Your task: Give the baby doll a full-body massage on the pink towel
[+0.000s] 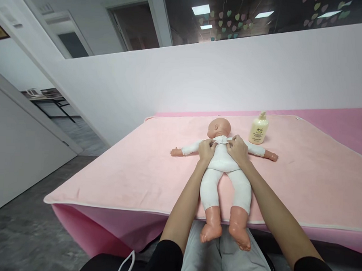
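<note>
A baby doll (224,158) with a white cloth body lies on the pink blanket, its bald head turned to the left and its arms spread wide. Its lower legs reach past the table's front edge. At the left of its upper body, my left hand (207,149) is closed, fingers pinching the white cloth just below the neck. My right hand (237,148) does the same on the right side. A gathered strip of cloth (221,141) runs between both hands. The fingertips are partly hidden in the fabric.
A pale yellow pump bottle (258,129) stands beyond the doll's right-hand arm. The pink blanket (130,169) covers the table, with a darker pink cloth (103,224) hanging below. A white wall (202,80) rises behind. A white cord (127,264) hangs near the seat.
</note>
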{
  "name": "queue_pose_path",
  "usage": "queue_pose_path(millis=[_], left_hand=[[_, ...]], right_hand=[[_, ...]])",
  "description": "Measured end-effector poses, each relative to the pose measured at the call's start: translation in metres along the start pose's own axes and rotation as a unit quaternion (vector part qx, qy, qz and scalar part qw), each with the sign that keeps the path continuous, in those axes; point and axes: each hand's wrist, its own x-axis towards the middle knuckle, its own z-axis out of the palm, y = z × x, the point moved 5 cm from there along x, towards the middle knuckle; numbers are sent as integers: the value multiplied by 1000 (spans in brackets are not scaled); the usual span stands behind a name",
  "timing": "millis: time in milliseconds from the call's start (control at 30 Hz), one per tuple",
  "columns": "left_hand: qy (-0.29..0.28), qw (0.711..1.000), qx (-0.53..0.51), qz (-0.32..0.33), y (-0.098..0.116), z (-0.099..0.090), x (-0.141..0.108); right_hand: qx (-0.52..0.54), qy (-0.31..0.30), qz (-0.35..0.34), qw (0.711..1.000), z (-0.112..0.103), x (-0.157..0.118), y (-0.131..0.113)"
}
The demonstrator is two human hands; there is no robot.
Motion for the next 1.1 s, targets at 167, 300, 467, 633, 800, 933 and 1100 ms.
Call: queue_pose_path(millis=[167,300,467,633,800,933,1100], left_hand=[[9,1000,-4,3,-2,1,-1],[8,1000,-20,15,-3,3,0],[22,999,-19,28,-2,2,-1],[29,998,-38,48,-1,2,-3],[52,993,-70,77,-4,-2,-10],[44,994,-32,97,-7,-8,-21],[45,997,54,19,-11,-21,-28]], right_hand=[[83,14,4,996,5,5,3],[100,-13,63,993,15,13,15],[148,-12,79,986,21,25,26],[190,-4,109,976,23,30,32],[177,2,74,981,22,19,28],[160,10,61,985,19,6,30],[188,74,106,974,8,-7,42]])
